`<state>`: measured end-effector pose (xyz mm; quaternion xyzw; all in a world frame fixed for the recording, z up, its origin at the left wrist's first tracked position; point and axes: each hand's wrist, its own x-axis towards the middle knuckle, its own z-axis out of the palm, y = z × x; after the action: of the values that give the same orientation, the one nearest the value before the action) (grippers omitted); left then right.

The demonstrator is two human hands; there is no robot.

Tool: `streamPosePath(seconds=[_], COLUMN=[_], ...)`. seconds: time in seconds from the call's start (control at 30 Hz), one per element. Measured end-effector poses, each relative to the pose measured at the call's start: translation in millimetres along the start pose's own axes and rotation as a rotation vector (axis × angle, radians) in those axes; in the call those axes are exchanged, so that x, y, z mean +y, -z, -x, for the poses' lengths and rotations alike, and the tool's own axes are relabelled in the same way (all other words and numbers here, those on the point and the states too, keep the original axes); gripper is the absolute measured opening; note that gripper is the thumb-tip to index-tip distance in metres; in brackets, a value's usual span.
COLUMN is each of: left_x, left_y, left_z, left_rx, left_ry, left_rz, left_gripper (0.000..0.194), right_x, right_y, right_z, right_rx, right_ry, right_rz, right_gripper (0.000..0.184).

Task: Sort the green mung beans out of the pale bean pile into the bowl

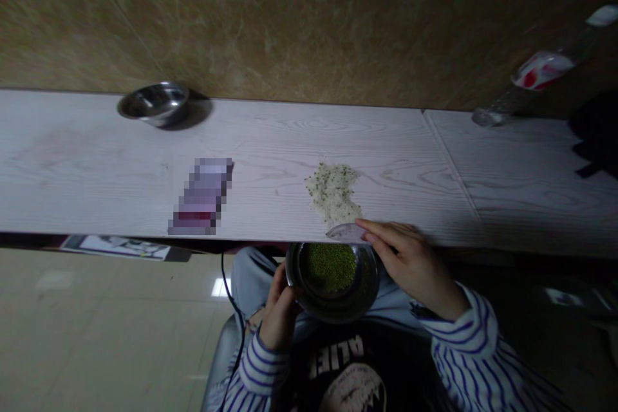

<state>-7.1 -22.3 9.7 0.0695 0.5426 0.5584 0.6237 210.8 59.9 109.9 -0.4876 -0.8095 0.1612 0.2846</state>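
Head view: my left hand (pixel 282 317) is curled on the side of a round bowl (pixel 371 286), with my thumb at the rim and my fingers around the outside. The bowl is over my legs, just by the near edge of the table (pixel 400 167). I can't tell if it rests on my lap. Lots of little green beans (pixel 333 270) are in it.

My right hand (pixel 412 264) is pinching a thin, pale piece (pixel 342 230) between my thumb and fingers. That piece is down at the table's edge, right by a pile of white grains (pixel 333 190) with green bits mixed in. Most of the green is in the far part of the pile.

To the left is a flat thing (pixel 203 196), too blurry to make out. A shiny metal bowl (pixel 161 114) is behind it, near the wall (pixel 290 32). Far to the right is a clear bottle (pixel 538 74) with a red and white label.
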Motion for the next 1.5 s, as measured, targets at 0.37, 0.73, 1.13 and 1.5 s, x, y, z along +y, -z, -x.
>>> streamPosePath(seconds=[0.37, 0.73, 1.13, 1.5], left_x=[0.4, -3.2, 0.3, -3.4], left_y=[2.7, 5.4, -0.7, -0.2], left_z=[-2.0, -1.8, 1.1, -1.4], left_rx=[-0.005, -0.019, -0.082, -0.091], left_ry=[-0.011, -0.003, -0.012, -0.013], left_rz=[0.001, -0.021, -0.015, -0.031], left_gripper=[0.054, 0.057, 0.049, 0.052], right_x=[6.8, 21.2, 14.8, 16.4], right_y=[-0.8, 15.4, 6.9, 5.9], right_z=[-6.9, 4.5, 5.5, 8.7], right_rx=[0.023, 0.121, 0.095, 0.105], right_ry=[-0.043, -0.169, -0.123, -0.164], right_rz=[0.056, 0.051, -0.01, -0.019], right_gripper=[0.032, 0.033, 0.032, 0.032])
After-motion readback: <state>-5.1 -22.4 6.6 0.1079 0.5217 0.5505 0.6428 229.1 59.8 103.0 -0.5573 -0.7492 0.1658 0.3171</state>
